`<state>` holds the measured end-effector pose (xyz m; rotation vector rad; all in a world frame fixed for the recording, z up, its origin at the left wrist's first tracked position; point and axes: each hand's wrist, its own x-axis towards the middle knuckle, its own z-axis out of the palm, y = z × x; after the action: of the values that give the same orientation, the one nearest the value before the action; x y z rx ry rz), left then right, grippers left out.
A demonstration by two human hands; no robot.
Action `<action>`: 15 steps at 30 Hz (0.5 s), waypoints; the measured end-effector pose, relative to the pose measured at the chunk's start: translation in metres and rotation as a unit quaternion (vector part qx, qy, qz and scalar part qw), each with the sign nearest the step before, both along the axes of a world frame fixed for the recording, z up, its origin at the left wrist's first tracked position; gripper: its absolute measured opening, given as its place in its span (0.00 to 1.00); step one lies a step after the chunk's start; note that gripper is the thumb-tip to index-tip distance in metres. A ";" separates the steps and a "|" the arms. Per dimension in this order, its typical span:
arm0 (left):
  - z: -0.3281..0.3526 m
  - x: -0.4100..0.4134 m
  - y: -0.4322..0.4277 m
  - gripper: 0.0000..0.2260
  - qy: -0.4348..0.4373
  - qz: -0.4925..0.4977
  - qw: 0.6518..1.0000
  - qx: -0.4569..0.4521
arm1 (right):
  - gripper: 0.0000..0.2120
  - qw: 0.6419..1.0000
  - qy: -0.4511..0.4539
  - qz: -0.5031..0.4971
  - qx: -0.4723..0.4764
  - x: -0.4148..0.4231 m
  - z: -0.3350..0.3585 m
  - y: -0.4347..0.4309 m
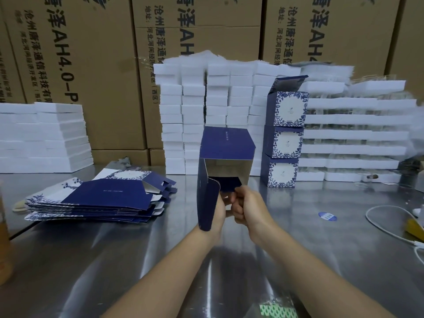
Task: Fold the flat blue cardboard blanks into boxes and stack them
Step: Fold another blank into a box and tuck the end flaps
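Note:
A half-formed blue box (226,145) is held above the metal table (114,260), its open end toward me with the grey inside showing. My left hand (220,211) grips its lower left side behind a hanging blue flap. My right hand (246,206) pinches a dark bottom flap at the opening. A pile of flat blue blanks (98,198) lies to the left. Three folded blue-and-white boxes (285,138) stand stacked at the right, the top one with its lid up.
White foam blocks are stacked behind the boxes (206,106) and at far left (43,136). Clear trays (358,134) pile up at right. Brown cartons form the back wall. A white cable (385,228) and a blue sticker (327,216) lie on the right.

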<state>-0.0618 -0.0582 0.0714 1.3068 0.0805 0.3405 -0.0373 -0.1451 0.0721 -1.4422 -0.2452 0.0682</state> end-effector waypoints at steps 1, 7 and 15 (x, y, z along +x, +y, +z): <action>-0.001 0.001 0.001 0.21 -0.006 0.003 1.000 0.000 | 0.20 1.000 0.001 -0.009 0.001 0.000 0.000 0.001; -0.002 0.009 0.011 0.22 -0.021 0.037 0.998 -0.053 | 0.19 0.998 0.019 -0.050 0.030 0.005 0.000 -0.002; -0.011 0.016 0.025 0.21 -0.025 0.036 0.998 -0.046 | 0.12 0.999 -0.005 -0.012 -0.033 0.008 -0.004 -0.005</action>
<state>-0.0461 -0.0337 0.0608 1.2053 0.1005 0.4262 -0.0291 -0.1504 0.0682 -1.5102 -0.2362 0.0500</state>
